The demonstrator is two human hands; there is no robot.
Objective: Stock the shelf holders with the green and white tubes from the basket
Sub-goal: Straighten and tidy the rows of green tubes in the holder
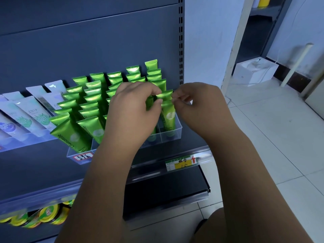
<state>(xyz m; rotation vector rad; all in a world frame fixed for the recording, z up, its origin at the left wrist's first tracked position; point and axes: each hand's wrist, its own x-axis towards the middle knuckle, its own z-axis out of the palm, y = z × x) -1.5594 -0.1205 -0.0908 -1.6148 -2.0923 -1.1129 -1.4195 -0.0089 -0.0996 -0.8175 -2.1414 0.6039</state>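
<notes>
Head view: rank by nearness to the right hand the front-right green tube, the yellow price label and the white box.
1. The green tube, pinched at its top by the right hand.
2. The price label, below on the shelf edge.
3. The white box, on the floor, far right.

Green tubes [66, 132]: five columns, more than twenty visible; exact total not countable behind the hands. White tubes [28, 111]: at least six. Hands: two, left hand [133, 106] and right hand [198, 104]. Clear holders [178, 133]: two. Price labels [180, 163]: two. White box [254, 71]: one.
</notes>
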